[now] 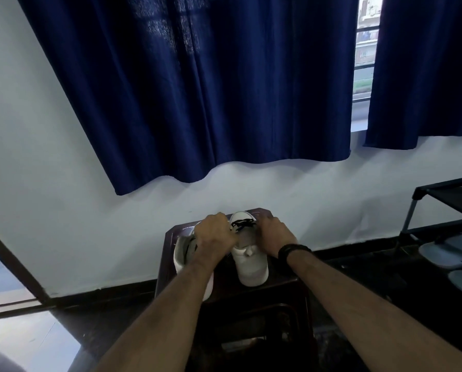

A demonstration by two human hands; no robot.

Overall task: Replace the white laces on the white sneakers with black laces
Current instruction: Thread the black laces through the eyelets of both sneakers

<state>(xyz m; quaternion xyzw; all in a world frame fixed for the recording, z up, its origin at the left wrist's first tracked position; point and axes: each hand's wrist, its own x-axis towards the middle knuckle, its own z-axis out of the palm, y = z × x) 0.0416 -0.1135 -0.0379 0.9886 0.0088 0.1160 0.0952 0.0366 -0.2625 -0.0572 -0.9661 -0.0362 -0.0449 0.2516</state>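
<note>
Two white sneakers stand side by side on a dark stool [251, 296], heels toward me. The right sneaker [250, 267] has a black lace [242, 225] threaded across its front eyelets. The left sneaker [182, 257] is largely hidden behind my left forearm. My left hand [214, 234] is curled at the left side of the right sneaker's lacing, and my right hand [274, 234], with a black wristband, is curled at its right side. Both sets of fingertips are hidden, so I cannot tell whether they hold the lace ends. No white lace is in sight.
The white wall and dark blue curtains [197, 89] are directly behind the stool. A black shoe rack [450, 202] with grey slippers [450, 251] under it stands at the right. A doorway [6, 277] opens at the left; the floor is dark.
</note>
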